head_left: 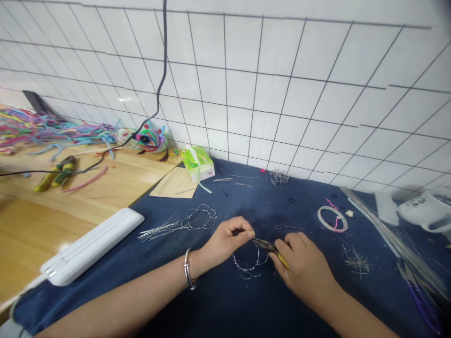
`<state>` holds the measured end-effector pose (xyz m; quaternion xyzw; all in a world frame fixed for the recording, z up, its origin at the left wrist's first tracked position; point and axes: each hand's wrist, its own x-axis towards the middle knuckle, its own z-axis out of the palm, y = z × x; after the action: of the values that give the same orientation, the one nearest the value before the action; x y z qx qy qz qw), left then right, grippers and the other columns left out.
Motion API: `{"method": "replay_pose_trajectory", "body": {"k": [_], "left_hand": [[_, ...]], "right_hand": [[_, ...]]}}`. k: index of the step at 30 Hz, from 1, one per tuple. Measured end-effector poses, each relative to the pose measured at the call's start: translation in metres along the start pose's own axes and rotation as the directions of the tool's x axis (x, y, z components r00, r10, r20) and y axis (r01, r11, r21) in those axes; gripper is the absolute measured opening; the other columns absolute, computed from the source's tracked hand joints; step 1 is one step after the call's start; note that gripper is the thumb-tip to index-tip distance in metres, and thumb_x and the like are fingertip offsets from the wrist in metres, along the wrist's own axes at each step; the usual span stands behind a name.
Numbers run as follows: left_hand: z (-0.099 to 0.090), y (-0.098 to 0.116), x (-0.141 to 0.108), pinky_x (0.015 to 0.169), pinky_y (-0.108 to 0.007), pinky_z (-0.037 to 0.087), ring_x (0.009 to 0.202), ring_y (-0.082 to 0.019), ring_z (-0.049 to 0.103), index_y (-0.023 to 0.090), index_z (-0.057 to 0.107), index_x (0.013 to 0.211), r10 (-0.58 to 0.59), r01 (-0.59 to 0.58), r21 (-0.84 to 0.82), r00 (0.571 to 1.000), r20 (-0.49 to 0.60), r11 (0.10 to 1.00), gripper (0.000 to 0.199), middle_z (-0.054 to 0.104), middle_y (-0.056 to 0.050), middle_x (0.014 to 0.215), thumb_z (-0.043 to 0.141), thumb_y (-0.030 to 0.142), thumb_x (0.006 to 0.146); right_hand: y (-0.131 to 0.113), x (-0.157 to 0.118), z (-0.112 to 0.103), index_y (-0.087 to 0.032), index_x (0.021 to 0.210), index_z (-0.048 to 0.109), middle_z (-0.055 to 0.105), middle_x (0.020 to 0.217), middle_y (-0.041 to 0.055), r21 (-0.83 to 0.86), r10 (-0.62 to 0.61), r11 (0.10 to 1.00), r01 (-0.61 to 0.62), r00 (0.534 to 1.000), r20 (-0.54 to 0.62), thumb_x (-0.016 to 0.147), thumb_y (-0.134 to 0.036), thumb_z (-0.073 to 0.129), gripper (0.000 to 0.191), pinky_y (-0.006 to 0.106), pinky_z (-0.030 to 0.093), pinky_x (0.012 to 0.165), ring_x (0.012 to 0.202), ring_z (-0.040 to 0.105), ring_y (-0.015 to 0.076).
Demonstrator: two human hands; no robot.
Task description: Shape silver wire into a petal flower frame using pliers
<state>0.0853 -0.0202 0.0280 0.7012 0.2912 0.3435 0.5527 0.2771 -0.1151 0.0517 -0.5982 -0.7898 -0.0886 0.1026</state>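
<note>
My left hand, with a silver bangle at the wrist, pinches the wire of a looped wire piece that has small pinkish beads. My right hand is wrapped round pliers with yellow handles. Their dark jaws point left and meet the wire right beside my left fingertips. The wire piece hangs just over the dark blue cloth. To the left, a flower-shaped wire piece lies beside a bundle of straight wires.
A white power strip lies left, with yellow-green pliers beyond. A tissue pack stands at the back. Rightward are a tape roll, wire scraps, long wires, purple-handled scissors and a white mug.
</note>
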Motion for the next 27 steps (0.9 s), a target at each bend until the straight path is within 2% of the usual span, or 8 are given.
{"method": "replay_pose_trajectory", "body": {"k": [10, 19, 27], "left_hand": [[-0.0006, 0.0007, 0.0008, 0.063, -0.024, 0.041, 0.064, -0.01, 0.051, 0.013, 0.056, 0.078, -0.027, 0.029, -0.055, 0.999, 0.045, 0.998, 0.017, 0.056, -0.001, 0.07, 0.053, 0.029, 0.082], [-0.0006, 0.0009, 0.0018, 0.061, -0.025, 0.045, 0.063, -0.011, 0.055, 0.012, 0.055, 0.078, -0.065, 0.071, -0.115, 0.996, 0.055, 0.991, 0.019, 0.057, -0.002, 0.071, 0.054, 0.031, 0.081], [-0.0001, -0.0001, 0.0024, 0.061, -0.024, 0.044, 0.062, -0.01, 0.054, 0.012, 0.056, 0.077, -0.062, 0.068, -0.112, 0.996, 0.058, 0.991, 0.018, 0.057, -0.001, 0.069, 0.055, 0.03, 0.081]], "right_hand": [[0.0027, 0.0008, 0.0001, -0.019, 0.082, 0.059, 0.048, 0.075, 0.0058, 0.058, -0.003, 0.998, 0.001, 1.0, 0.029, 0.084, -0.028, 0.045, 0.017, 0.03, 0.037, 0.066, 0.071, 0.044, 0.017], [0.0019, 0.0016, -0.0012, -0.016, 0.086, 0.06, 0.048, 0.074, 0.0069, 0.004, -0.032, 0.999, 0.032, 0.998, -0.051, 0.082, -0.027, 0.047, 0.017, 0.03, 0.037, 0.065, 0.07, 0.044, 0.0169], [0.003, 0.0027, -0.0009, -0.017, 0.082, 0.059, 0.048, 0.075, 0.0064, 0.055, -0.033, 0.998, 0.034, 0.999, -0.008, 0.082, -0.027, 0.046, 0.016, 0.031, 0.037, 0.067, 0.072, 0.044, 0.017]]}}
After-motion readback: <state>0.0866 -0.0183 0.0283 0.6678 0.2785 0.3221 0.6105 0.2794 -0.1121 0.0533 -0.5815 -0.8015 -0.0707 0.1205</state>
